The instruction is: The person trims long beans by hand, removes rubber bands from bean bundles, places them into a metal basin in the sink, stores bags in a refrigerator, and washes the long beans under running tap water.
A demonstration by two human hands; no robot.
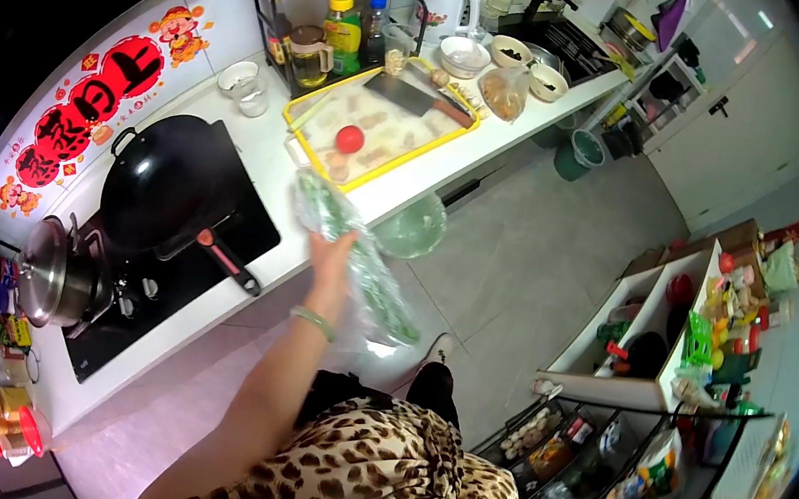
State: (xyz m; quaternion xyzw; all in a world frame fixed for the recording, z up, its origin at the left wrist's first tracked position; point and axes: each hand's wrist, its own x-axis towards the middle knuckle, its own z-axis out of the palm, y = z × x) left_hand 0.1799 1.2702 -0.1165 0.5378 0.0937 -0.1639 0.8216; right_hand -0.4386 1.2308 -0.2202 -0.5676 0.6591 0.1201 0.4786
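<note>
The person's left hand (328, 258) is closed around a long, clear plastic bag of green leafy contents (376, 292), gripping it by its side, with a pale green bangle (313, 322) on the wrist. The bag is slightly blurred and hangs at the near-left corner of the white rectangular cutting board with a yellow rim (401, 144) — whether its upper end touches that board cannot be told. The right hand is out of view, so its state cannot be told.

On the board lie a smooth, round red item (349, 139), near its left end, and a broad-bladed cleaver with a brown handle (400, 95), towards its far right. Left of the board, a wide black wok (162, 178) sits on a black glass cooktop (253, 215). Below the board's near edge — down past the counter — is a round, pale green basin (416, 226). Beyond the board's far edge stands a white kettle (442, 3).
</note>
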